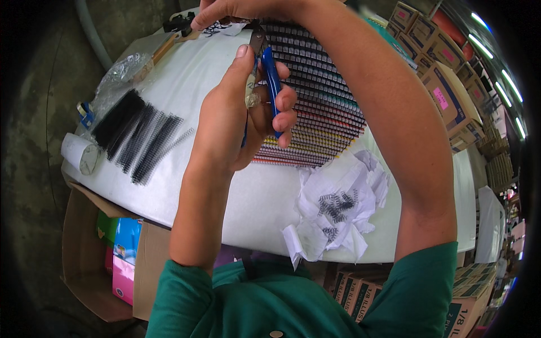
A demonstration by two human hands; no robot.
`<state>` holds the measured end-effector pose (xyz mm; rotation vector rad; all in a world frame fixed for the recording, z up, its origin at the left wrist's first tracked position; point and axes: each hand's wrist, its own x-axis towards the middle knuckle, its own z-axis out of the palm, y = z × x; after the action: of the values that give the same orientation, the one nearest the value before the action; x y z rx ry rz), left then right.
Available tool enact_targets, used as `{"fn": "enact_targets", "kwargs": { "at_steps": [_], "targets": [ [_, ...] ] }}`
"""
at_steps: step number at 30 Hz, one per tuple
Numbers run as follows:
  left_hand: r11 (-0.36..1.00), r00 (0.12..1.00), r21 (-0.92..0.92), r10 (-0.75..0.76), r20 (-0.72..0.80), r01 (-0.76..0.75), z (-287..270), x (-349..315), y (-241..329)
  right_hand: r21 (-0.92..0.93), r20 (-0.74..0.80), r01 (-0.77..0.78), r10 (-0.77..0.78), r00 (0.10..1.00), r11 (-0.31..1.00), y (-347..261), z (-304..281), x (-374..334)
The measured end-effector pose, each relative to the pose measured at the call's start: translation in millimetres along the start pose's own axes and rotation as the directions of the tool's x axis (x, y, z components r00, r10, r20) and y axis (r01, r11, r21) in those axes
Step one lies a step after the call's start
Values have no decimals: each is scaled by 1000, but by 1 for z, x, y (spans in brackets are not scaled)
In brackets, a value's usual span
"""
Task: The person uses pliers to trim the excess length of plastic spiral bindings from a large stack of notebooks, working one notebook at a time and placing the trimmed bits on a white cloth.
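My left hand (236,107) is closed round a pair of blue-handled pliers (271,84), metal head pointing away from me. My right arm crosses over the table from the right. At the top edge, my partly cut-off right hand (225,10) reaches left with fingers apart, one fingertip by a small tan piece (193,35). Beneath my hands lies a wide stack of spiral-bound books (315,121), its coil rows black, teal, red and yellow. Crumpled white paper (307,211) in front of it carries short black coil scraps (336,205). Whether the jaws grip anything is unclear.
Bundles of black spiral coils (141,138) lie on the left of the white table (253,225), near clear plastic wrap (121,73) and a white roll (79,153). An open carton (152,265) stands below. Stacked cartons (451,96) rise at the right.
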<state>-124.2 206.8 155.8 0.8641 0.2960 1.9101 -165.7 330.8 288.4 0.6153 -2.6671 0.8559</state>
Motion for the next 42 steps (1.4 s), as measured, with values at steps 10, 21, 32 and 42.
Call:
{"fn": "enact_targets", "kwargs": {
  "at_steps": [10, 21, 32, 42],
  "targets": [
    [923, 869, 383, 155, -469, 42, 49, 20, -6, 215, -5, -44, 46, 999, 976, 0, -4, -4],
    [964, 918, 262, 67, -391, 42, 41, -4, -22, 318, -318, 146, -40, 947, 937, 6, -6, -14],
    [949, 677, 191, -30, -735, 250, -7, -110, -42, 504, -399, -311, 536, 744, 806, 28, 63, -266],
    [954, 664, 211, 16, -747, 214, -11, -117, -43, -256, -307, -427, 346, 887, 867, 51, 84, -322]
  ]
}}
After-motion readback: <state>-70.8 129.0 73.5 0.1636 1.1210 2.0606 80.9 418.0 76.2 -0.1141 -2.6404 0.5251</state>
